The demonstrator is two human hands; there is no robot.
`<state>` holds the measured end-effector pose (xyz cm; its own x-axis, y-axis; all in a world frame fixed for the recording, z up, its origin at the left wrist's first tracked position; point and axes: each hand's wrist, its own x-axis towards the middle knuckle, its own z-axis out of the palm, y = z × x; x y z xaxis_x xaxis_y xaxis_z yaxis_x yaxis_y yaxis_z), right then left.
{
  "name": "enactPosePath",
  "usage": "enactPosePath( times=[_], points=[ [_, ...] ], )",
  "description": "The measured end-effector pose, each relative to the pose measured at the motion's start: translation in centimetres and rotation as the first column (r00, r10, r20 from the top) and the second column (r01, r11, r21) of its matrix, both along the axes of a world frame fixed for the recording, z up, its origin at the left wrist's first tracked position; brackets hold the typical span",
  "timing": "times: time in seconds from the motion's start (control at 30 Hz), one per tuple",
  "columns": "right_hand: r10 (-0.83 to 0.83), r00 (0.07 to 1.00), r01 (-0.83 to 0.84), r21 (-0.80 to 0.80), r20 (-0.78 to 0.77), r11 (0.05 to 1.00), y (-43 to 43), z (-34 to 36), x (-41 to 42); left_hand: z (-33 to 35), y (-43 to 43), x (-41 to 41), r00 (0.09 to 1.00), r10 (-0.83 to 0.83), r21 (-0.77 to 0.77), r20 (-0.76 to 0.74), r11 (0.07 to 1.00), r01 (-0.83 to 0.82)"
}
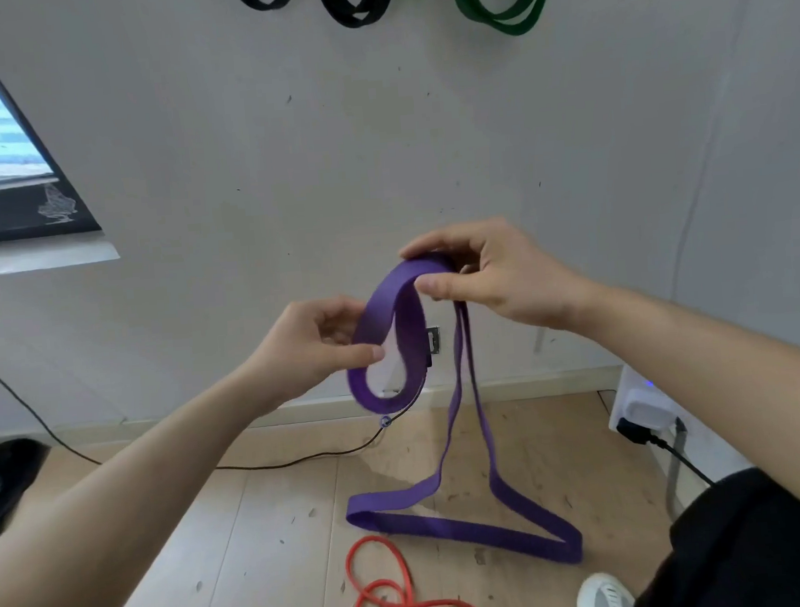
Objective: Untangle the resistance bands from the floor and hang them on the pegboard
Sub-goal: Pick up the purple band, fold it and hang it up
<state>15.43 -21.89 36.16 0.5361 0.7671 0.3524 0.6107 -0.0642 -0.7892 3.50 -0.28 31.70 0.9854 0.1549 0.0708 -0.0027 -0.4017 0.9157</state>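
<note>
left hand (315, 346) pinched purple band (382, 312) at the loop's 9 o'clock | right hand (491, 277) pinched its crest at 1 o'clock — likely to work out the twist | tail trailed to floor (262, 529) at 5 o'clock | orange band (373, 538) beside it — not yet hung

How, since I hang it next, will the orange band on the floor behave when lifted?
Probably floppy: the orange band lies in loose overlapping loops, so it may come up tangled. Likely light, being thin cord. It should sag when held, as the purple band does.
</note>
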Motion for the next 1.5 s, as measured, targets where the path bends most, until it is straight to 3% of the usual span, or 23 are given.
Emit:
enactPosePath(
  times=[0.13, 0.2, 0.33, 0.47, 0.6, 0.73, 0.97, 1.13, 1.27, 1.37, 1.5],
  points=[
    [-0.048, 0.993, 0.062, 0.143, -0.104, 0.988, -0.9, 0.6, 1.0, -2.5, 1.3, -0.1, 0.982, 0.027, 0.235, -0.189, 0.972, 0.019],
    [-0.071, 0.990, 0.091, 0.168, -0.119, 0.982, -1.4, 0.8, 1.5, -3.2, 1.1, -0.1, 0.966, 0.046, 0.237, -0.253, 0.971, 0.016],
    [-0.062, 0.986, 0.090, 0.181, -0.154, 0.979, -2.1, 1.0, 2.1, -3.6, -0.5, 0.4, 0.950, 0.040, 0.020, -0.309, 0.999, -0.036],
    [-0.063, 0.984, 0.099, 0.218, -0.167, 0.971, -2.3, 1.3, 2.1, -3.8, -2.3, 1.5, 0.962, 0.087, -0.180, -0.258, 0.974, -0.137],
    [-0.124, 0.978, 0.161, 0.228, -0.169, 0.960, -2.8, 1.6, 2.7, -3.7, -2.4, 2.1, 0.969, 0.157, -0.205, -0.191, 0.959, -0.196],
    [-0.208, 0.969, 0.226, 0.140, -0.136, 0.964, -3.5, 0.7, 4.0, -2.6, -1.8, 2.0, 0.965, 0.196, -0.264, -0.173, 0.935, -0.237],
    [-0.227, 0.971, 0.220, -0.104, -0.070, 0.970, -4.0, -1.4, 5.3, 0.0, -1.0, 0.9, 0.995, 0.039, -0.531, -0.090, 0.843, -0.081],
    [-0.265, 0.960, 0.255, -0.109, -0.093, 0.961, -3.7, -1.8, 5.7, 0.8, -0.7, 0.6, 0.996, -0.017, -0.636, -0.091, 0.770, -0.045],
    [-0.300, 0.946, 0.291, -0.086, -0.125, 0.953, -4.1, -2.0, 6.0, 0.9, 0.0, 0.3, 0.986, 0.074, -0.615, -0.151, 0.773, -0.152],
    [-0.273, 0.946, 0.268, -0.051, -0.173, 0.962, -4.2, -1.8, 5.9, 0.4, 0.8, 0.0, 0.968, 0.191, -0.500, -0.162, 0.830, -0.247],
    [-0.243, 0.952, 0.239, -0.042, -0.187, 0.970, -3.7, -1.7, 5.5, 0.0, 1.2, -0.1, 0.936, 0.313, -0.423, -0.158, 0.835, -0.351]
  ],
)
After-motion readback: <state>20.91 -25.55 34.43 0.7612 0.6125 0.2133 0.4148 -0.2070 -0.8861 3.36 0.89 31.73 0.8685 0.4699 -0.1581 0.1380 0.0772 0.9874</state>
